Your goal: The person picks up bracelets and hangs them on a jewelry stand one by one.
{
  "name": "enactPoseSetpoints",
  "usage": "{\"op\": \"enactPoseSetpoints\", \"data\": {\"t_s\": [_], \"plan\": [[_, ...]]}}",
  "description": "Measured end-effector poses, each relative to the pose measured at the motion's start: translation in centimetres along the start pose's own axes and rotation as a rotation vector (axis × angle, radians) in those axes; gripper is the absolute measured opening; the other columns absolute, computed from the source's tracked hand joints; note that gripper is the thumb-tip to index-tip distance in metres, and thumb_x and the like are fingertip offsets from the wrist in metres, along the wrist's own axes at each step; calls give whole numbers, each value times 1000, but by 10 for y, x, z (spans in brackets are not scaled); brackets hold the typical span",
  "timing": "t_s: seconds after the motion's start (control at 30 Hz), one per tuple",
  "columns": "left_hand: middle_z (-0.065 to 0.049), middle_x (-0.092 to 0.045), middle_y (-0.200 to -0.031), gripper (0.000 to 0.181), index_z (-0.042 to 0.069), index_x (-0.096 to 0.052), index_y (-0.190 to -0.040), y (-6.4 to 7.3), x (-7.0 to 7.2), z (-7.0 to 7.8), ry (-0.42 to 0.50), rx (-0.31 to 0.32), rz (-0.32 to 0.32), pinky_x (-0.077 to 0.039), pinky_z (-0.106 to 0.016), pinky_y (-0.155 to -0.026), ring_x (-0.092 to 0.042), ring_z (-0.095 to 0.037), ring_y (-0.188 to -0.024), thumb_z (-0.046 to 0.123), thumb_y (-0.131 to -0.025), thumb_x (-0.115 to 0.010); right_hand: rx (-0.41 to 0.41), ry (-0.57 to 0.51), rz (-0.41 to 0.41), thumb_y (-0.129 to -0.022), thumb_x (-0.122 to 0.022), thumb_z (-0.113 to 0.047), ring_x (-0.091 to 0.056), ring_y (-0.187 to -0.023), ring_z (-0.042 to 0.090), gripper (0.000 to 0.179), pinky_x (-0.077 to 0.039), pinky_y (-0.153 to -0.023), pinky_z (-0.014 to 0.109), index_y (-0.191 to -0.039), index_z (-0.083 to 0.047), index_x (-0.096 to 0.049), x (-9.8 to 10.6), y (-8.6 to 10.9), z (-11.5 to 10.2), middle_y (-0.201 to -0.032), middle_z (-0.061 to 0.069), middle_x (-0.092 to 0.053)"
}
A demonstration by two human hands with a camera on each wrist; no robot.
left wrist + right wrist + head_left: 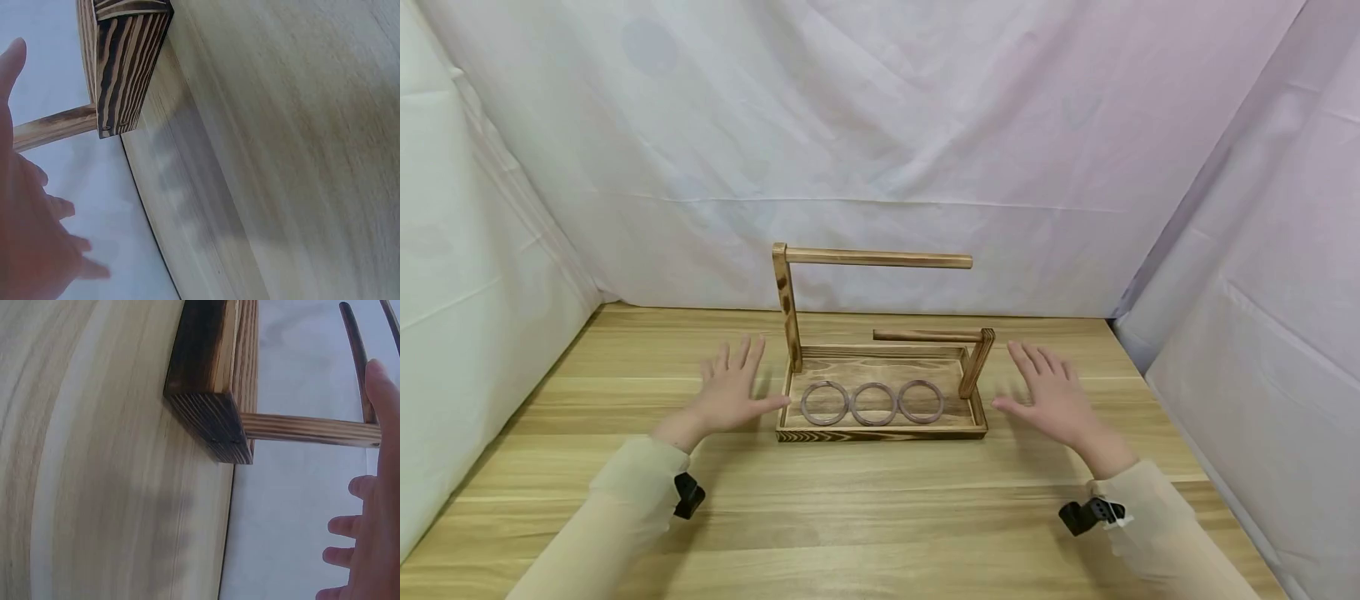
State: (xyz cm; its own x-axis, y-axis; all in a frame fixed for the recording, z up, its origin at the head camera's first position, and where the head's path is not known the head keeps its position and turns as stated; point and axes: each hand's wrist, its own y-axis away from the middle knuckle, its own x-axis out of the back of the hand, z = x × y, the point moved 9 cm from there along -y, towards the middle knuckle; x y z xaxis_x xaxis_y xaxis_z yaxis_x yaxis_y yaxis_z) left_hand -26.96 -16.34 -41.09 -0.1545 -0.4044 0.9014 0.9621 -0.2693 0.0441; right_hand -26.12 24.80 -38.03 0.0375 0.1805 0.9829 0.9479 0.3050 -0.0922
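A wooden jewelry stand (880, 434) with dark grain, built as a shallow tray with two arms, sits on the table. Its tall left post carries a long upper bar (880, 258); the short right post holds a lower bar (925, 336). Three translucent purplish bangles (824, 421) lie in a row inside the tray. My left hand (730, 396) hovers beside the tray's left end, fingers spread, thumb toward the rim. On the other side my right hand (1051, 398) is held the same way, near the short post. Both hands hold nothing and cast shadows on the table.
The light wood-grain table (850, 517) ends at a white cloth backdrop (880, 150) behind the stand. Further white cloth hangs at the left and right sides. A black wrist camera (688, 496) is strapped on the left sleeve, another (1082, 517) on the right.
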Motion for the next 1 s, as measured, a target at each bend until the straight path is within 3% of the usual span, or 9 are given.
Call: {"op": "enactPoseSetpoints", "data": {"t_s": [0.2,0.4,0.57,0.8,1.0], "plan": [[-30,-6,-153,106,1,0,-150,-1,-10,2,114,-14,-40,-18,-69,-105,-10,-56,-135,53,-82,-62,29,-56,54,-79,-67,-51,-29,-132,46,92,-27,-103,65,-147,-6,-25,2,3,-10,-148,24,-29],[-32,-9,-151,104,2,0,-150,-2,-19,3,246,16,-89,-21,-65,-107,-16,-52,-136,47,-83,-65,38,-126,85,-75,-71,-51,-36,-129,44,92,-39,-96,61,-145,-7,-31,6,7,-20,-143,23,-37],[-33,-15,-150,100,-3,-1,-149,-2,-23,5,333,13,-123,-32,-60,-105,-31,-52,-130,43,-85,-64,27,-146,81,-74,-70,-56,-45,-120,44,92,-47,-85,59,-144,-10,-33,7,10,-26,-138,25,-40],[-34,-31,-143,92,-6,-11,-147,-1,-26,4,423,40,-152,-46,-52,-95,-46,-48,-122,39,-87,-63,59,-141,77,-71,-74,-51,-50,-117,42,90,-48,-84,57,-143,-12,-37,5,10,-42,-133,23,-46],[-32,-37,-140,84,-8,-17,-145,0,-34,1,481,58,-177,-50,-47,-90,-46,-47,-123,38,-89,-60,80,-157,59,-72,-73,-54,-51,-115,41,89,-48,-86,57,-142,-12,-38,1,8,-54,-133,22,-48]]}}
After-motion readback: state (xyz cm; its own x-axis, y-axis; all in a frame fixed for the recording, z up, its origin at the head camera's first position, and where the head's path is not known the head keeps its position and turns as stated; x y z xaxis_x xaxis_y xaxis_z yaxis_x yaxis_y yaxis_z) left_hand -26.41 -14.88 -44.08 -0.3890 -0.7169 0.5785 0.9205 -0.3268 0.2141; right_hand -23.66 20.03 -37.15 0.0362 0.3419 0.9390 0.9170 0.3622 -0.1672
